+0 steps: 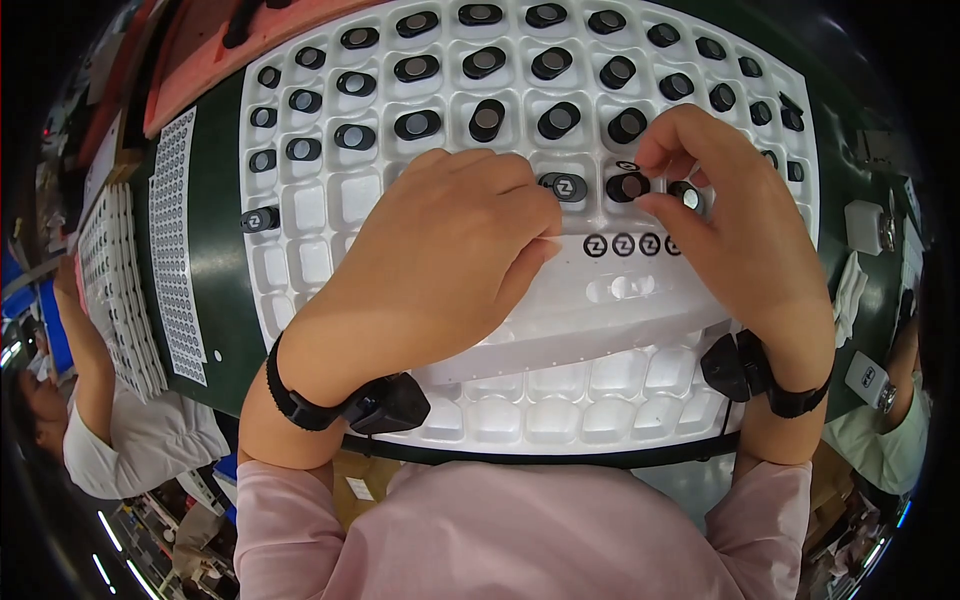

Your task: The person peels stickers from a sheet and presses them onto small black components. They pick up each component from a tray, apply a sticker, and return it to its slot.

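My left hand (465, 245) is closed, its thumb and curled fingers pinching the left end of a translucent sheet (610, 305) with a row of round black-and-white stickers (623, 245). Beside it, a black oval piece (563, 187) bears such a sticker on top. My right hand (725, 185) curls above the tray. A loose sticker (627, 166), seen tilted, is at its index fingertip, just above a black piece with a dark round top (628, 187). Its thumb reaches beside that piece. Another black piece with a shiny round top (686, 196) shows under the palm.
The white compartment tray (530, 425) holds several rows of black oval pieces. Sticker sheets (175, 240) and stacked white trays (120, 280) lie at left. A white cloth (850, 295) and a white-and-silver object (868, 380) lie at right. Other people sit on both sides.
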A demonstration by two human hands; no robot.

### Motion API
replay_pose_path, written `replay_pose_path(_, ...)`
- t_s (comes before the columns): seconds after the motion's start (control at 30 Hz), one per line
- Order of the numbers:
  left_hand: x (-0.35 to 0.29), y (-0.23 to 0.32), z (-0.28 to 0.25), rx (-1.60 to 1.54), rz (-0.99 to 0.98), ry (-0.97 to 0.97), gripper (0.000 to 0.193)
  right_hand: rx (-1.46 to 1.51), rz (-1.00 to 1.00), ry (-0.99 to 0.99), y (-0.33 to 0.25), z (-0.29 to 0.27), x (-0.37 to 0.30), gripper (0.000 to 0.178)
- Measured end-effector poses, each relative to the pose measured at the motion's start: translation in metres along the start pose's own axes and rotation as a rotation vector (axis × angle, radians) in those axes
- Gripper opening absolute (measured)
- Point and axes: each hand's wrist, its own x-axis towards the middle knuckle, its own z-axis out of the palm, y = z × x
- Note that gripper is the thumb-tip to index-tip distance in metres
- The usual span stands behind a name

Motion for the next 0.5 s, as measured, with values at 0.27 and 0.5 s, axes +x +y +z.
replay_pose_path(0.27, 0.0016, 0.0064, 0.005, 0.099, 0.007, 0.075, 0.017, -0.076, -0.055, -0.013, 0.0054, 0.0064, 0.0053, 0.038)
replay_pose_path(0.5, 0.0031, 0.004, 0.0091, 0.013, 0.003, 0.162, 0.021, -0.088, -0.128, 0.063, 0.0046, 0.0064, 0.0051, 0.041)
